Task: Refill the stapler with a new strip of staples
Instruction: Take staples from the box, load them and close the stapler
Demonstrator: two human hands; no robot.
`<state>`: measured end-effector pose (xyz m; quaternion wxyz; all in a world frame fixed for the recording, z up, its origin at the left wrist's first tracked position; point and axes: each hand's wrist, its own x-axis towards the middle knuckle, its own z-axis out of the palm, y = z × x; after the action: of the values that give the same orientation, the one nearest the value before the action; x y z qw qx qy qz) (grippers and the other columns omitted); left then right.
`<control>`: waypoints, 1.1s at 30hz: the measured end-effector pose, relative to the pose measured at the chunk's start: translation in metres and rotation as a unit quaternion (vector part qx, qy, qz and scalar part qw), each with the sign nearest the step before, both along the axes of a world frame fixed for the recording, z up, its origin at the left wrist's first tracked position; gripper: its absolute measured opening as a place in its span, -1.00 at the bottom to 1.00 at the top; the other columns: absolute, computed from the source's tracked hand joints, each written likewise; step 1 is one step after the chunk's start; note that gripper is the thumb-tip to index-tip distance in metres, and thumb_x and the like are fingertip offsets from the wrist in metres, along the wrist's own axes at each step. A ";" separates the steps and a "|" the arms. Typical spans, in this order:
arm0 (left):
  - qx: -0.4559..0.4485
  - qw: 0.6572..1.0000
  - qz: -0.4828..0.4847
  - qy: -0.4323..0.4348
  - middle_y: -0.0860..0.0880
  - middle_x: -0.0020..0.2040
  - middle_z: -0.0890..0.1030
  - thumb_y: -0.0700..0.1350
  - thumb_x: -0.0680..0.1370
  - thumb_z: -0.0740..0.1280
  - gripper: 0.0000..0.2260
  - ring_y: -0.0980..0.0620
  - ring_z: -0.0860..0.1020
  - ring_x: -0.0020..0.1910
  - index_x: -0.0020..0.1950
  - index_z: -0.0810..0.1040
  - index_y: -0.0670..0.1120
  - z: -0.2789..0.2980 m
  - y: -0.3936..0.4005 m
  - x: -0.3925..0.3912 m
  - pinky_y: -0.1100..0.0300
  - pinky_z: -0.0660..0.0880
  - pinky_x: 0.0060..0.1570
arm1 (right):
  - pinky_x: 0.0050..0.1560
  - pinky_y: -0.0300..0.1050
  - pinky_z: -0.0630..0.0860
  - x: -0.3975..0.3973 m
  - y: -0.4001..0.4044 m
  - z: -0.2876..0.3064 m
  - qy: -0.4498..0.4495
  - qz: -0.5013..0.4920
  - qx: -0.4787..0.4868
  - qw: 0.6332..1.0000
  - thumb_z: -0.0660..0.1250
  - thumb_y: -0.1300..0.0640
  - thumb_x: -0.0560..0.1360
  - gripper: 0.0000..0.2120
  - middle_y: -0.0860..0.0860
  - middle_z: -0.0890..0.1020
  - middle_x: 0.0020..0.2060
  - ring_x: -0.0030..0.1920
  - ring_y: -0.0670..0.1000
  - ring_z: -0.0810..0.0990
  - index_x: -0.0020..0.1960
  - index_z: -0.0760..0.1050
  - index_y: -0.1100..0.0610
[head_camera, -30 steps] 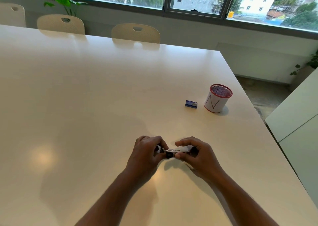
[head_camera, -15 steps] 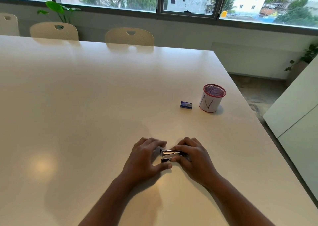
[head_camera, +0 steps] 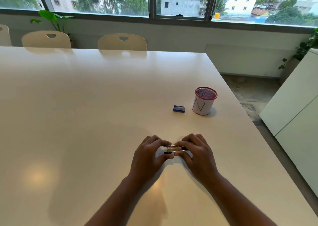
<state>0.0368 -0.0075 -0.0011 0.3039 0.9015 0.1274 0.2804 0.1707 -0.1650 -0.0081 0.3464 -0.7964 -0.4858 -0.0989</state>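
Observation:
A small black and silver stapler (head_camera: 173,148) lies low over the white table (head_camera: 86,105), held between both my hands. My left hand (head_camera: 148,156) pinches its left end with thumb and fingers. My right hand (head_camera: 197,155) covers its right end, fingers curled over the top. Only the shiny metal middle shows; whether it is open or shut is hidden. A small blue staple box (head_camera: 179,109) lies farther back on the table, to the right of centre, apart from both hands.
A white mesh pen cup (head_camera: 203,103) with a red rim and a letter N stands just right of the blue box. The table's right edge runs close by it. Beige chairs (head_camera: 122,42) line the far side. A white cabinet (head_camera: 296,108) stands at the right.
Both hands with the stapler have settled lower toward the table and closed in around it. The view has tilted slightly; box and cup stay in place.

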 end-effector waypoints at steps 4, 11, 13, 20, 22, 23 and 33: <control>-0.009 0.999 -0.010 0.038 0.05 0.18 0.67 0.13 0.47 0.60 -0.55 0.03 0.57 0.14 0.30 0.68 0.01 -0.002 0.004 0.009 0.02 0.59 0.11 | -0.06 -0.16 0.56 0.010 -0.001 0.001 0.037 0.003 -0.019 0.999 0.53 -0.01 0.48 -0.70 -0.09 0.62 0.01 0.04 -0.07 0.49 0.18 0.67 0.05; -0.036 0.998 0.013 0.055 0.14 0.22 0.67 0.09 0.49 0.58 -0.50 0.16 0.51 0.22 0.41 0.60 0.08 -0.005 0.003 0.009 0.07 0.55 0.23 | 0.02 -0.22 0.49 0.011 0.002 -0.002 0.045 -0.001 -0.057 0.997 0.48 -0.03 0.51 -0.67 -0.13 0.60 0.03 0.06 -0.13 0.45 0.26 0.64 0.00; -0.049 0.997 0.023 0.052 0.16 0.22 0.66 0.03 0.48 0.58 -0.49 0.21 0.50 0.24 0.42 0.59 0.09 -0.006 0.002 0.007 0.13 0.54 0.28 | 0.05 -0.28 0.45 0.011 0.002 -0.002 0.060 -0.005 -0.057 0.997 0.47 0.02 0.52 -0.65 -0.13 0.59 0.05 0.07 -0.15 0.44 0.30 0.61 0.02; -0.048 0.997 0.043 0.051 0.16 0.31 0.57 0.01 0.48 0.56 -0.41 0.23 0.41 0.38 0.50 0.52 0.03 -0.010 0.003 0.006 0.29 0.39 0.42 | 0.12 -0.25 0.46 0.013 0.002 -0.003 0.104 -0.039 -0.052 0.992 0.46 0.05 0.53 -0.51 -0.13 0.56 0.15 0.14 -0.12 0.44 0.44 0.50 0.05; -0.038 0.997 0.040 0.060 0.15 0.33 0.57 0.02 0.50 0.56 -0.42 0.21 0.39 0.38 0.50 0.52 0.03 -0.011 0.004 0.008 0.26 0.38 0.42 | 0.07 -0.34 0.40 0.013 0.002 -0.004 0.102 -0.047 -0.056 0.992 0.47 0.04 0.53 -0.55 -0.15 0.54 0.10 0.11 -0.12 0.44 0.39 0.54 0.04; -0.035 0.997 0.040 0.062 0.17 0.33 0.56 0.03 0.51 0.56 -0.45 0.21 0.39 0.37 0.48 0.53 0.05 -0.012 0.005 0.008 0.25 0.40 0.41 | 0.03 -0.38 0.38 0.013 0.002 -0.004 0.100 -0.049 -0.057 0.992 0.47 0.04 0.53 -0.59 -0.17 0.53 0.07 0.09 -0.13 0.43 0.36 0.57 0.03; -0.028 0.996 0.052 0.067 0.18 0.30 0.57 0.00 0.54 0.54 -0.51 0.19 0.42 0.34 0.46 0.56 0.04 -0.015 0.004 0.011 0.20 0.45 0.38 | -0.05 -0.41 0.36 0.014 0.003 -0.006 0.096 -0.052 -0.052 0.993 0.48 0.06 0.52 -0.71 -0.19 0.56 0.02 0.04 -0.13 0.45 0.24 0.63 -0.01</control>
<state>0.0476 -0.0034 -0.0161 0.3048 0.9017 0.2020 0.2307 0.1842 -0.1620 -0.0139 0.3443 -0.8432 -0.4126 -0.0142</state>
